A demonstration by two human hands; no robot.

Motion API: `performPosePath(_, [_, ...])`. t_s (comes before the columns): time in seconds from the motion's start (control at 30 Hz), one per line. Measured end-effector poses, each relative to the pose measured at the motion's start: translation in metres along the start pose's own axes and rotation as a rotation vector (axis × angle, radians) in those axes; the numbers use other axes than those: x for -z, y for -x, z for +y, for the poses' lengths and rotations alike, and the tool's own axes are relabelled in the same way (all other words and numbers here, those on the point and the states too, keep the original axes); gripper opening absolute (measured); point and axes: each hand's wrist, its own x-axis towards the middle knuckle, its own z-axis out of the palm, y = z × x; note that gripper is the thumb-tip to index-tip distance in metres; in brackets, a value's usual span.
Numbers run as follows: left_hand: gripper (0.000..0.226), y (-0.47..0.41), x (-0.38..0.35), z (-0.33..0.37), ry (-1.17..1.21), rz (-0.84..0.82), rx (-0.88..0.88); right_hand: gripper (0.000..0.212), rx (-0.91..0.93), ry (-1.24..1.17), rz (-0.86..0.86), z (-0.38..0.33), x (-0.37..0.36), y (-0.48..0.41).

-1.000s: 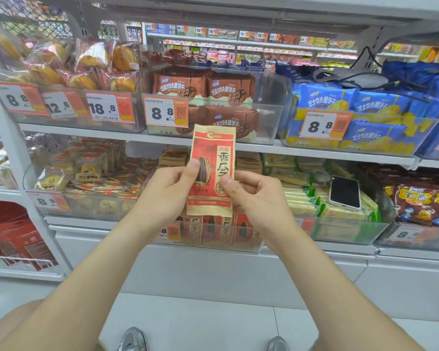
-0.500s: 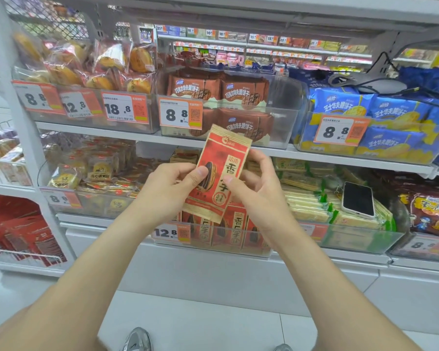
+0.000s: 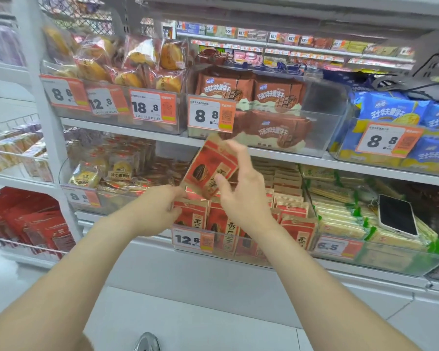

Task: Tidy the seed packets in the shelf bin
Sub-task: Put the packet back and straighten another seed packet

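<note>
One loose packet [image 3: 208,168] is up out of the bin and tilted, pinched in my right hand [image 3: 246,196] — thumb on its printed face, fingers spread behind it. My left hand [image 3: 157,211] is lower and to the left of the right one, at the top edge of the front-left standing packets [image 3: 193,219]. Blur hides its fingertips, so I cannot tell whether it grips a packet or only touches the edge. The shelf bin [image 3: 276,254] sits just below both hands, its rows of upright packets running back and to the right of my right wrist.

I judge this to be the re-filing step: the left hand opens a gap and the right hand returns the packet. The next move calls for turning the packet upright, face forward, and sliding it down beside my left fingers — squarely, so it neither buckles nor tips its neighbours.
</note>
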Motion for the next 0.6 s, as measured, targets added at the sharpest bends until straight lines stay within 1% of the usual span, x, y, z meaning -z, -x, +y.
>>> performPosePath(0.07, [0.041,-0.004,-0.003,-0.009,0.047,0.001,-0.04,0.057,0.013,0.084,-0.068,0.005,-0.013,-0.006])
performPosePath(0.17, [0.025,-0.008,-0.003,-0.017,0.036,0.014,-0.063,0.037,-0.05,0.183,-0.167,0.014,-0.032,-0.015])
performPosePath(0.2, [0.022,-0.008,-0.003,-0.018,0.023,0.025,-0.066,0.034,-0.069,0.218,-0.209,0.016,-0.036,-0.016])
performPosePath(0.33, [0.015,-0.007,0.0,-0.02,0.038,0.046,-0.081,0.034,-0.153,0.312,-0.401,0.012,-0.046,-0.02])
performPosePath(0.43, [0.007,-0.005,-0.002,-0.022,0.063,0.123,-0.041,0.036,-0.229,0.492,-0.516,0.003,-0.046,-0.025])
performPosePath(0.5, [0.021,-0.005,-0.005,-0.022,0.098,0.244,-0.027,0.04,-0.271,0.54,-0.568,-0.002,-0.043,-0.029])
performPosePath(0.53, [0.028,-0.005,-0.006,-0.021,0.112,0.278,-0.039,0.043,-0.279,0.545,-0.591,-0.003,-0.041,-0.032])
performPosePath(0.6, [0.041,-0.005,-0.008,-0.018,0.087,0.258,-0.088,0.048,-0.289,0.507,-0.599,-0.002,-0.039,-0.034])
